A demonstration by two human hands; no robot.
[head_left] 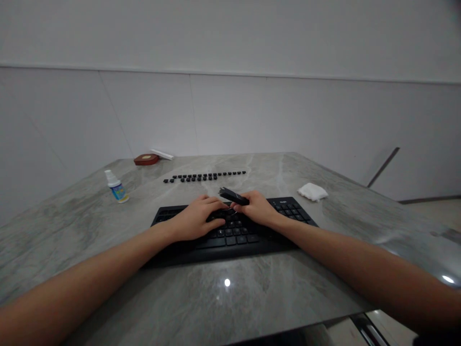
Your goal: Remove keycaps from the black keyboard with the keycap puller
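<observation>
A black keyboard [245, 240] lies on the table in front of me, with several bare spots where keycaps are off. My right hand [257, 207] is closed around a black keycap puller [234, 196], held over the middle of the keys. Its handle points up and left, and thin wire shows below it by the keys. My left hand [201, 216] lies over the keyboard's left half, thumb and index finger apart. The left fingertips come close to the wire; whether they touch it I cannot tell. Behind the keyboard, several loose keycaps [199, 178] stand in two rows.
On the left of the marble-look table [270, 293] is a small spray bottle [118, 188]. A reddish-brown box [146, 159] and a flat white item [162, 154] sit near the far wall. To the right lies a crumpled white cloth or tissue [313, 192].
</observation>
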